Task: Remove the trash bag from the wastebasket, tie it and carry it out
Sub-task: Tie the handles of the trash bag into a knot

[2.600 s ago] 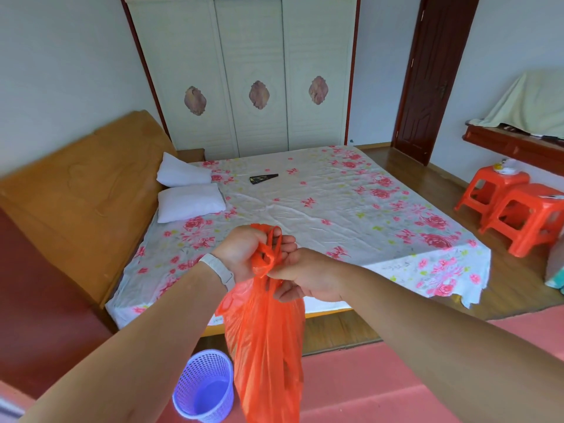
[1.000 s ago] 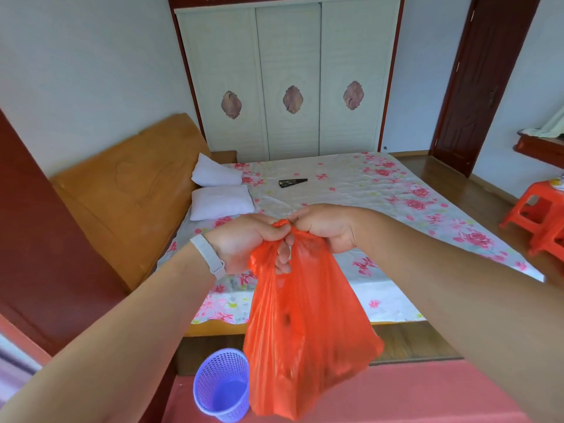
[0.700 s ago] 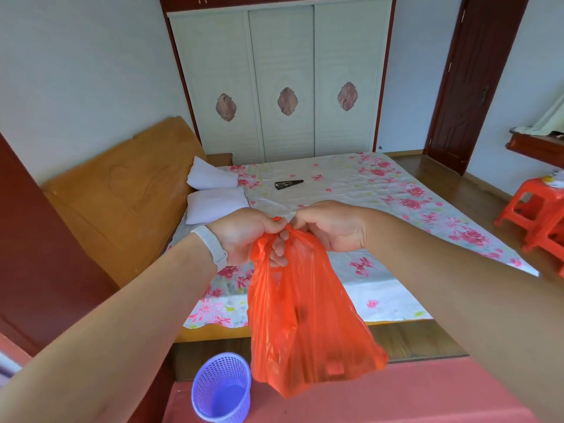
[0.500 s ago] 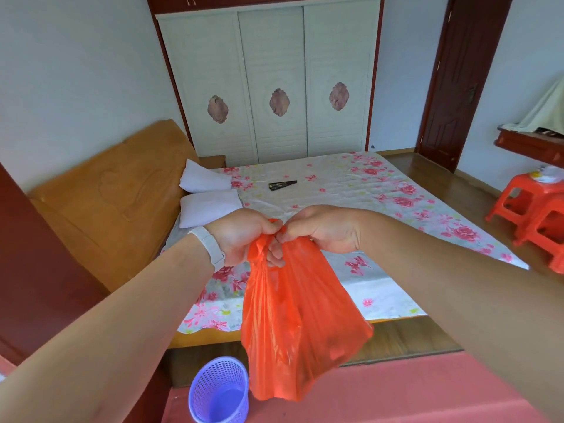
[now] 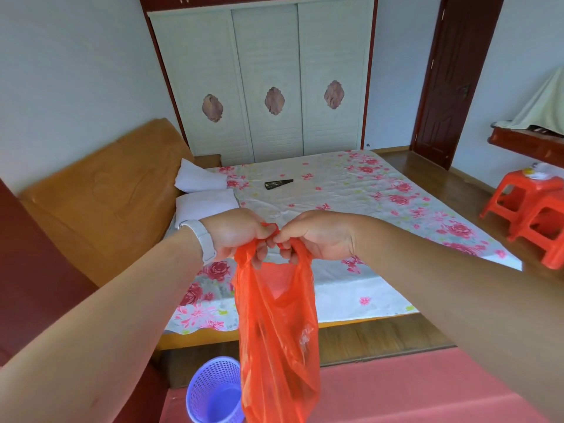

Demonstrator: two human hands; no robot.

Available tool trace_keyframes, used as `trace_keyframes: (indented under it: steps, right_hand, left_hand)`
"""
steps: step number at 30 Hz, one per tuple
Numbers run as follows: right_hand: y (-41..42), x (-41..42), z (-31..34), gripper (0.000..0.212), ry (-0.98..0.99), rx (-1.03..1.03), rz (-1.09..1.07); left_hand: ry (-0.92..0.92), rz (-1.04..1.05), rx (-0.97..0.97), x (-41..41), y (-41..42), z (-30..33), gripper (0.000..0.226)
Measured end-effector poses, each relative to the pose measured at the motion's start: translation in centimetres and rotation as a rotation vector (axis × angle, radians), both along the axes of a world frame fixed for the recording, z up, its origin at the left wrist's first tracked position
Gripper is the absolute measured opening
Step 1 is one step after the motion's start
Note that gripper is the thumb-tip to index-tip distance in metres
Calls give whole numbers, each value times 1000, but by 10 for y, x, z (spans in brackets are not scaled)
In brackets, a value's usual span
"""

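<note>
Both hands meet in front of the chest: the left hand (image 5: pixel 236 235), with a white band on its wrist, and the right hand (image 5: pixel 319 236) each pinch a handle of the orange trash bag (image 5: pixel 276 334), fingers closed on the plastic. It hangs free in the air, above and just right of the purple wastebasket (image 5: pixel 213 390), with the bed (image 5: pixel 351 203) behind

Floral-sheeted bed (image 5: pixel 335 203) before a white wardrobe (image 5: pixel 262 83), dark door (image 5: pixel 451 77) right, orange stools (image 5: pixel 531 209) on wood floor (image 5: pixel 381 337)
</note>
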State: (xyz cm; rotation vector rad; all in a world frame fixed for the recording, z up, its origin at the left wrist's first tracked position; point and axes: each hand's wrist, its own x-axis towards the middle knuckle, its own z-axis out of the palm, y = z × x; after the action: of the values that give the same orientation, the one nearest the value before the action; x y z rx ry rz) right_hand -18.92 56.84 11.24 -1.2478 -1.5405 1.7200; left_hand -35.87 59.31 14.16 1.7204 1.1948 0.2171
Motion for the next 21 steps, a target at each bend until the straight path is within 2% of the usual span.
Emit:
trace_keyframes:
  steps: [3,8,12,14,18,21]
  right_hand:
    - [3,-6,-2,22,26,-67,-65]
    - [2,-5,-4,20,34,-101,-125]
    - [-3,4,0,23,106,-48,-100]
    - [-5,7,-2,22,76,-3,-142]
    - [-7,11,-13,17,-378,408,-271]
    - [-17,20,-27,23,-525,756,-344]
  left_hand:
    - [40,-25,51,-2,-1,-6,32]
    - [-7,18,95,-2,-3,-12,29]
    - [-223,39,-105,0,-10,-17,24]
    - [-347,54,-219,5,-13,-21,23]
    - [-424,174,-288,13,-11,-32,21]
    - [-419,203,-309,16,-8,-34,25]
